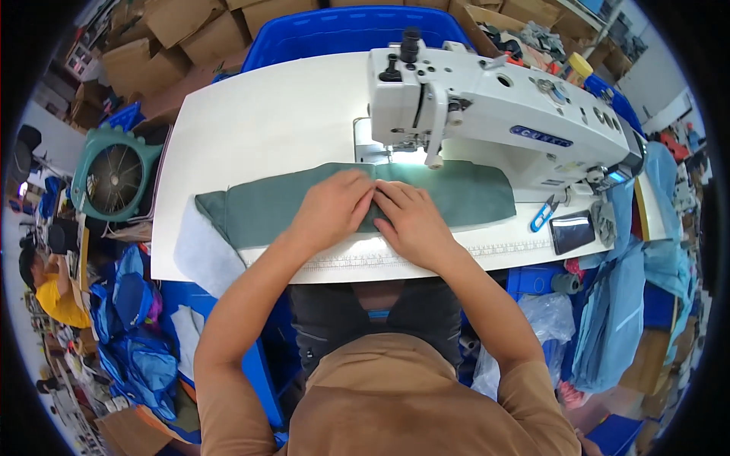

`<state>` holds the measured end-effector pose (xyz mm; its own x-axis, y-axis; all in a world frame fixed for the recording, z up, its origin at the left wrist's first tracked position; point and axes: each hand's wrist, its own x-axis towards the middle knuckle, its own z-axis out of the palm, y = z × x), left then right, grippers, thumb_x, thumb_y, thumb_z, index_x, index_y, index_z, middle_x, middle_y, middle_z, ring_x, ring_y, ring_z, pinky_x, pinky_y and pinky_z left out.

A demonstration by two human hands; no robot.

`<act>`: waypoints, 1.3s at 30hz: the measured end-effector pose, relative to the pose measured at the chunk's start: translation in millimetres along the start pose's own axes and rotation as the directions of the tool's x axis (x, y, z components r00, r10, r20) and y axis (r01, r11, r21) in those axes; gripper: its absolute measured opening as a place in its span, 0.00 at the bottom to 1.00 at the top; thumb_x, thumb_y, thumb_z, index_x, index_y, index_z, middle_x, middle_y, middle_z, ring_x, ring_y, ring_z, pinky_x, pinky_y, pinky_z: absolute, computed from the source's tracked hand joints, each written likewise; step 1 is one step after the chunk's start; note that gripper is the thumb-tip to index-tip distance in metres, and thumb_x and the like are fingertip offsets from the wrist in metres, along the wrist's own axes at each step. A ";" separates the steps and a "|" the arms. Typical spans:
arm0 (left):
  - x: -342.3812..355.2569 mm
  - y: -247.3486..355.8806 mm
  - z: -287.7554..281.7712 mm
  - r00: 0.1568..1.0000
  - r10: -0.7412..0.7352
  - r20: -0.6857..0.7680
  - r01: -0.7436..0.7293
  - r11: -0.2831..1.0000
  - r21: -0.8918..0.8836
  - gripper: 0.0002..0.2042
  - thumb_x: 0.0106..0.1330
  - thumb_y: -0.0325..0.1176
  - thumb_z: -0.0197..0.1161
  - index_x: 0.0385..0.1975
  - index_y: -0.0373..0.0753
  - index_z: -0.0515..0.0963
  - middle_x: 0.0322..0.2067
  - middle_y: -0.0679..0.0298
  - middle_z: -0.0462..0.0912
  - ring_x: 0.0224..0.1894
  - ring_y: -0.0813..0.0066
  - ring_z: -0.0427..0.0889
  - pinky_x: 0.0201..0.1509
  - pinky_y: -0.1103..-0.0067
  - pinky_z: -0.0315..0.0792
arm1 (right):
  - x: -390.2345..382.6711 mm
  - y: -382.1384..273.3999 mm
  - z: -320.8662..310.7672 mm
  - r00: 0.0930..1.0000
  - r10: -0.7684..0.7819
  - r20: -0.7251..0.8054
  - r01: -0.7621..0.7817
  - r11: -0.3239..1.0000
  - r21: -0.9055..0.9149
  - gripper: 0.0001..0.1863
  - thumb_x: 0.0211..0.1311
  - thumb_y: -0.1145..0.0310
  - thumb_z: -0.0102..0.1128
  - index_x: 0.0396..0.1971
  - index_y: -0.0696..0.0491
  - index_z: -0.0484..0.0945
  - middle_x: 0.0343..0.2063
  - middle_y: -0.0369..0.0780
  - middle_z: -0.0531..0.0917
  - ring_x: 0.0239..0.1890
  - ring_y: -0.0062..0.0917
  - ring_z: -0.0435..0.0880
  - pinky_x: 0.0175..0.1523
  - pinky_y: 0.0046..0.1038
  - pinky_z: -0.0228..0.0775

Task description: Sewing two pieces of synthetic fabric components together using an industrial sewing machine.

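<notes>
A long green fabric piece point(274, 205) lies across the white sewing table, its far edge close to the presser foot of the white sewing machine point(494, 106). Pale lining point(204, 247) shows at its left end and hangs over the table's front edge. My left hand point(332, 209) is closed on the middle of the fabric, with slightly blurred fingertips. Right beside it, my right hand point(413, 224) has its bent fingers on the same fabric, close to a crosswise seam. The fingertips of both hands nearly meet, and what lies between them is partly hidden.
Blue-handled thread snips point(543, 213) and a dark phone point(572, 232) lie at the table's right. A printed ruler strip point(487, 249) runs along the front edge. Behind the table stands a blue bin point(357, 30). A green fan point(114, 173) is at the left; light-blue garments point(608, 319) hang at the right.
</notes>
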<state>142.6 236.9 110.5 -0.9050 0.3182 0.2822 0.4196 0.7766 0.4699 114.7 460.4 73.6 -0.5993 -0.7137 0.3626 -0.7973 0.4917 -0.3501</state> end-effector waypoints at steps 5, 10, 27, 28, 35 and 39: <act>-5.1 -32.9 27.9 0.983 0.166 -0.078 -0.161 0.985 0.063 0.18 0.74 0.28 0.65 0.62 0.32 0.82 0.66 0.53 0.82 0.66 0.50 0.81 0.70 0.60 0.76 | -5.7 -6.1 4.8 1.000 0.011 0.018 -0.009 0.993 -0.121 0.26 0.76 0.62 0.63 0.68 0.59 0.78 0.71 0.46 0.78 0.74 0.41 0.74 0.76 0.47 0.64; -13.8 -27.7 24.7 0.990 0.129 0.052 -0.136 0.976 0.169 0.28 0.75 0.32 0.65 0.74 0.34 0.74 0.77 0.55 0.72 0.78 0.54 0.70 0.81 0.60 0.64 | -37.6 -16.3 -15.2 0.996 0.032 0.078 -0.024 0.995 -0.102 0.25 0.78 0.60 0.62 0.69 0.54 0.79 0.74 0.43 0.76 0.77 0.42 0.71 0.82 0.50 0.58; -14.9 -26.5 22.1 0.992 0.122 0.021 -0.123 0.974 0.190 0.25 0.71 0.31 0.69 0.68 0.34 0.80 0.75 0.58 0.76 0.76 0.52 0.72 0.79 0.59 0.67 | -71.8 86.8 -91.1 0.651 0.594 -0.473 -0.718 0.683 -0.131 0.14 0.73 0.61 0.68 0.49 0.54 0.89 0.46 0.44 0.90 0.51 0.45 0.88 0.56 0.47 0.79; -15.8 -28.4 22.3 0.990 0.139 -0.006 -0.135 0.971 0.196 0.24 0.71 0.30 0.70 0.66 0.34 0.81 0.73 0.58 0.77 0.75 0.52 0.73 0.78 0.59 0.68 | -75.3 98.1 -94.8 0.522 0.748 -0.410 -0.837 0.542 -0.076 0.16 0.74 0.59 0.67 0.49 0.55 0.89 0.46 0.44 0.91 0.49 0.45 0.89 0.53 0.47 0.81; -10.1 -27.9 27.0 0.982 0.181 -0.056 -0.171 0.974 0.150 0.19 0.73 0.31 0.68 0.61 0.33 0.83 0.68 0.57 0.82 0.70 0.54 0.77 0.74 0.60 0.71 | -84.4 105.1 -97.6 0.492 0.779 -0.389 -0.859 0.507 -0.069 0.15 0.66 0.57 0.76 0.35 0.54 0.84 0.37 0.46 0.90 0.40 0.49 0.89 0.45 0.48 0.79; -13.3 -26.0 21.8 0.985 0.156 -0.079 -0.143 0.979 0.145 0.16 0.71 0.28 0.70 0.58 0.34 0.85 0.65 0.59 0.84 0.68 0.53 0.80 0.72 0.61 0.74 | -86.6 114.4 -86.5 0.491 0.773 -0.401 -0.846 0.532 -0.009 0.12 0.69 0.62 0.72 0.34 0.55 0.83 0.30 0.46 0.90 0.36 0.49 0.89 0.41 0.48 0.78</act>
<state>142.3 224.4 76.3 -0.8202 0.3914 0.4173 0.5305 0.7934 0.2986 69.2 621.6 76.9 -0.9395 0.2300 0.2539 0.0821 0.8706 -0.4852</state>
